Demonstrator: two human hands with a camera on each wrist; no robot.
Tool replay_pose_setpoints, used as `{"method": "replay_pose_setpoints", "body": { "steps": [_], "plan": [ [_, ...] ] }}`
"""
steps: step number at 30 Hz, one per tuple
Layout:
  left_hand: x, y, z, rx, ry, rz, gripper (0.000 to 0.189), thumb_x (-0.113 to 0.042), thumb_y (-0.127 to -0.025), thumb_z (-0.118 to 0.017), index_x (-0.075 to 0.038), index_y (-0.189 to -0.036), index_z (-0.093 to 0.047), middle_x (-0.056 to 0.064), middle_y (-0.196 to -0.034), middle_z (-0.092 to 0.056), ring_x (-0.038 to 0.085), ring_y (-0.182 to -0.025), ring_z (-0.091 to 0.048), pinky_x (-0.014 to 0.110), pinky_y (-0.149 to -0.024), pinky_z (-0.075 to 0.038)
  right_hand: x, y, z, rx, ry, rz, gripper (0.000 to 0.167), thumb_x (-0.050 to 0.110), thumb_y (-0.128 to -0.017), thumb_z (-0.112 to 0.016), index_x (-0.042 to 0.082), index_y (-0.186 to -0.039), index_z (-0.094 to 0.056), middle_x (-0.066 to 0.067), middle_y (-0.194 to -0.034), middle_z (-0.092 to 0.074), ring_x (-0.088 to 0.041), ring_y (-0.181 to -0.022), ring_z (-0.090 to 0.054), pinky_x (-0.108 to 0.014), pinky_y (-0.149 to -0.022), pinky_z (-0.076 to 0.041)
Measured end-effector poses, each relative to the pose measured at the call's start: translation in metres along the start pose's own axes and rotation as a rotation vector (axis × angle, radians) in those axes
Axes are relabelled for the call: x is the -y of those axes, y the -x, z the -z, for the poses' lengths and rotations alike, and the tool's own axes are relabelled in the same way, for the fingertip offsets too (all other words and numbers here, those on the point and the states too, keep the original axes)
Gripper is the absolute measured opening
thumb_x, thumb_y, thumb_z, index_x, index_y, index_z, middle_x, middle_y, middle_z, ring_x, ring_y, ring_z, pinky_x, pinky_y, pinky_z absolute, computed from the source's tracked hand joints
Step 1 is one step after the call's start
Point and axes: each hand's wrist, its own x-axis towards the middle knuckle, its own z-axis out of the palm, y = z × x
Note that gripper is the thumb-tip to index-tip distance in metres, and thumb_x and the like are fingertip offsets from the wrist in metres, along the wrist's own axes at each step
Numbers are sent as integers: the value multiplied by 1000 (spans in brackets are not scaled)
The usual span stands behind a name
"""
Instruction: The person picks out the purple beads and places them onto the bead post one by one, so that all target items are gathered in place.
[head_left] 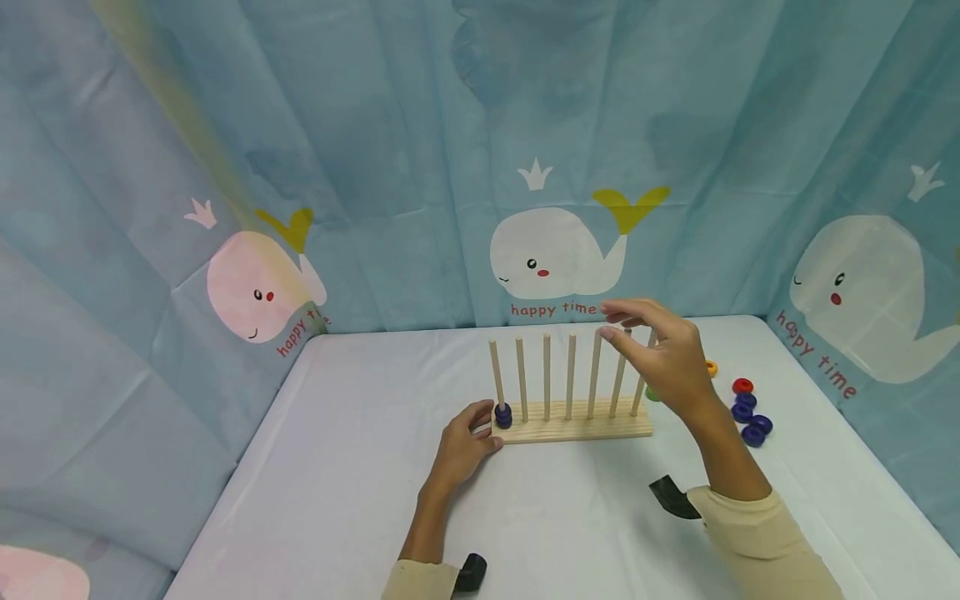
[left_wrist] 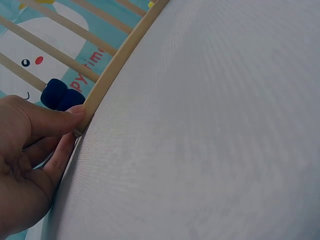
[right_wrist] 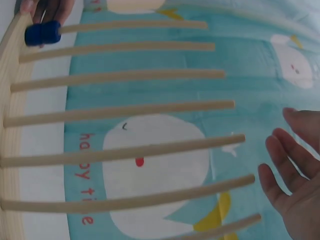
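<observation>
A wooden peg rack [head_left: 570, 431] with a row of several upright pegs stands on the table. Two dark blue rings [head_left: 503, 417] are stacked at the foot of its leftmost peg. My left hand [head_left: 461, 446] pinches the left end of the base; the left wrist view shows thumb and finger on the base edge [left_wrist: 107, 80], beside the blue rings [left_wrist: 56, 95]. Above the right-hand pegs, my right hand [head_left: 671, 358] is raised with fingers loosely bent and apart. In the right wrist view that hand [right_wrist: 295, 175] holds nothing, near the peg tips.
Right of the rack lie several loose dark blue rings [head_left: 753, 435] and a red ring [head_left: 742, 386]. An orange ring [head_left: 711, 367] and a green ring [head_left: 652, 393] are partly hidden by the right hand. A blue curtain [head_left: 405, 275] printed with whales hangs behind the white table [head_left: 360, 433].
</observation>
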Motion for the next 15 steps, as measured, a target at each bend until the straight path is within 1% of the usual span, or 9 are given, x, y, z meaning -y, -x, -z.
{"method": "replay_pose_setpoints", "body": {
  "steps": [5,10,15],
  "plan": [
    [0,0,0,-4,9,3,66,8,-87,-77,-1,-149,-57,20,-149,-60,37,-139,-58,24,-107,-58,-6,4,14,-32,18,-36,40,-8,-89,-79,5,-126,-76,-11,-118,-77,-5,-105,-66,-10,-100,-52],
    [0,-1,0,-6,16,8,66,10,-86,-76,0,-149,-56,20,-148,-61,36,-138,-59,24,-107,-58,-13,11,25,-53,23,-86,39,-7,-90,-79,4,-127,-75,-11,-120,-76,-1,-107,-66,-9,-106,-49],
    [1,-1,-1,-9,16,14,66,10,-86,-76,-1,-149,-57,20,-148,-61,35,-138,-59,24,-107,-58,-22,16,33,-74,40,-90,39,-9,-90,-78,3,-127,-75,-12,-122,-75,0,-107,-66,-10,-105,-51]
  ]
}}
